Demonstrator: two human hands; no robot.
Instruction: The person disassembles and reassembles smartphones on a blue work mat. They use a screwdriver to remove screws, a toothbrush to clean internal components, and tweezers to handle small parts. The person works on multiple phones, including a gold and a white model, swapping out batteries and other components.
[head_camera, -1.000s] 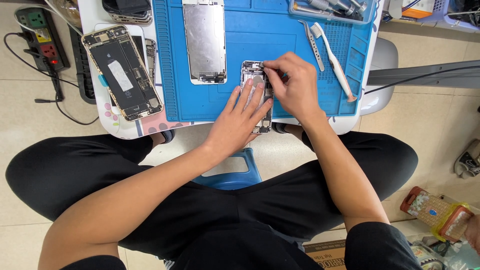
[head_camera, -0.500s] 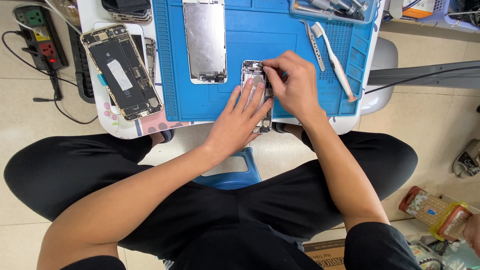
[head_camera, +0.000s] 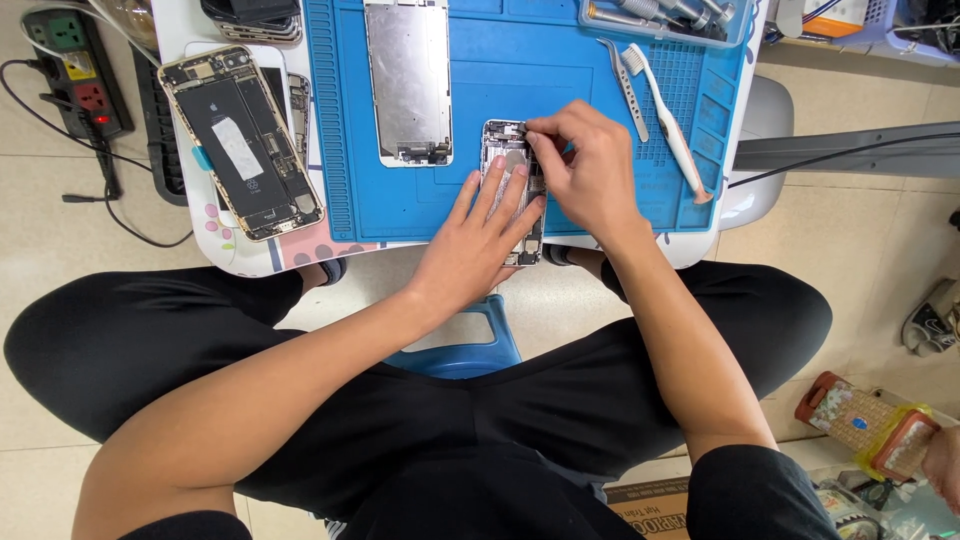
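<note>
Mid-frame: left hand (head_camera: 480, 245) flat on opened phone (head_camera: 508, 150), right hand (head_camera: 590, 170) grip pinched on small tool; disassembly underway, reassembly remaining.

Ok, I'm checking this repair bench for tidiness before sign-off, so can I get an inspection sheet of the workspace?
Surface: blue mat on a small white table.
Job's things: opened phone on the mat's near edge.
Clutter: screen panel, second opened phone, tweezers, toothbrush, tool tray.
Hands: left hand lies flat on the phone; right hand pinches at its top end, what its fingers hold is too small to tell.
Cables: power strip with black cord on the floor, left.
Surroundings: tiled floor, blue stool, sandal at right.
</note>
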